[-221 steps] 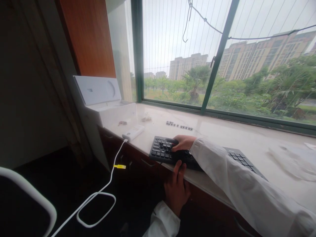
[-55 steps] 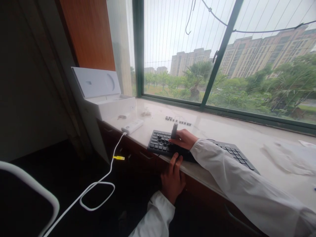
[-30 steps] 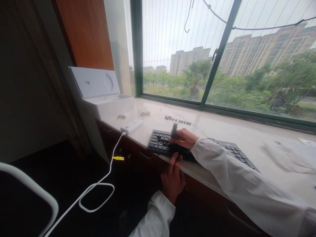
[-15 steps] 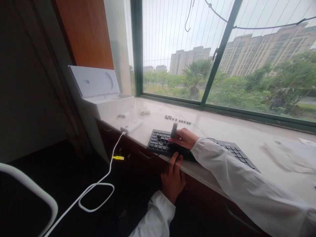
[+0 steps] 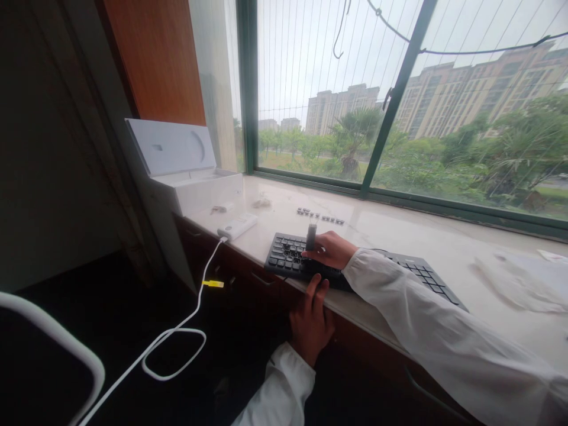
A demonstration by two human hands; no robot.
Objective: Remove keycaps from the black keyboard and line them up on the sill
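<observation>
A black keyboard lies along the front edge of the windowsill, and some keycaps are off at its left part. My right hand is closed around a dark keycap puller, held nearly upright over the keys. Thin wire shows at the puller's upper end; its lower end is hidden by my fingers and the keys. My left hand has its fingers stretched out, two fingertips resting on the keyboard's near edge. Beyond the keyboard, several loose keycaps sit in rows on the sill.
On the left are an open white box, a white power bank with a white cable hanging down, and a small white piece. Clear plastic wrapping lies at right. The window stands behind the marble sill.
The keycap puller's top has dropped slightly and come a little more upright in my right hand. My left hand stays in place.
</observation>
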